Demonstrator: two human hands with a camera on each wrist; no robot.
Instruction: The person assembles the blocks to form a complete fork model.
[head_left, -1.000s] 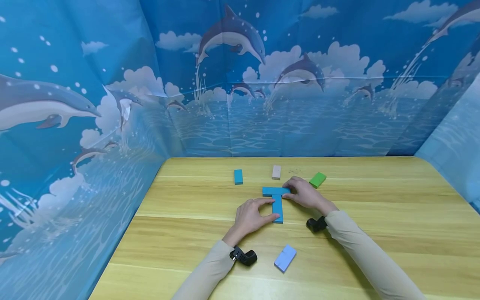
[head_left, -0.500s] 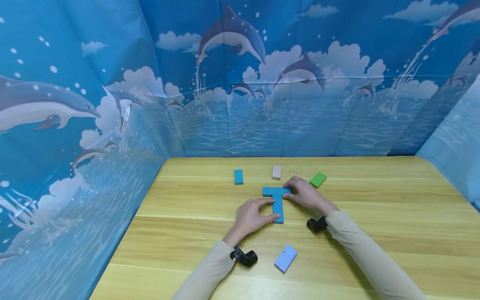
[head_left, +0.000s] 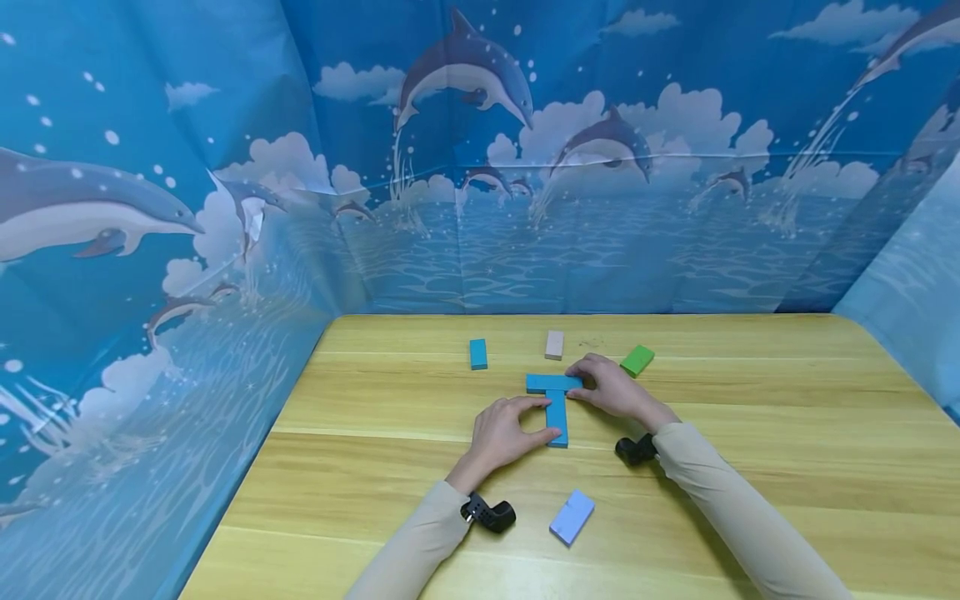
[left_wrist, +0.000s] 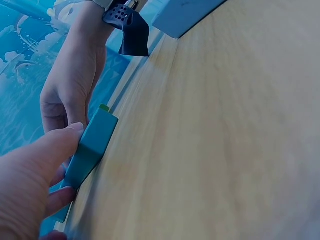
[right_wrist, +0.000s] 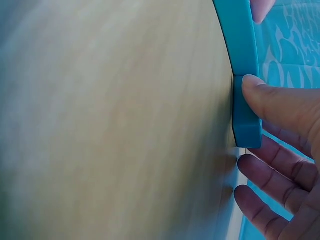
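Two long blue blocks lie flat on the table in a T shape. The upright block [head_left: 557, 422] points toward the person, its far end meeting the crossbar block [head_left: 542, 383]. My left hand [head_left: 501, 430] pinches the upright block from the left, thumb near its close end and fingers near its far end. At the crossbar's right end, my right hand [head_left: 609, 389] holds it between thumb and fingers. In the right wrist view, the right thumb [right_wrist: 280, 102] presses the near side of the crossbar [right_wrist: 247, 122], while the other fingers spread behind it.
Beyond the T lie a small blue block [head_left: 477, 354], a pale pink block [head_left: 553, 345] and a green block [head_left: 637, 361]. A lilac block [head_left: 572, 517] lies nearer the person, between the forearms. Dolphin-print cloth [head_left: 480, 250] hangs behind the wooden table [head_left: 750, 467] and at its sides.
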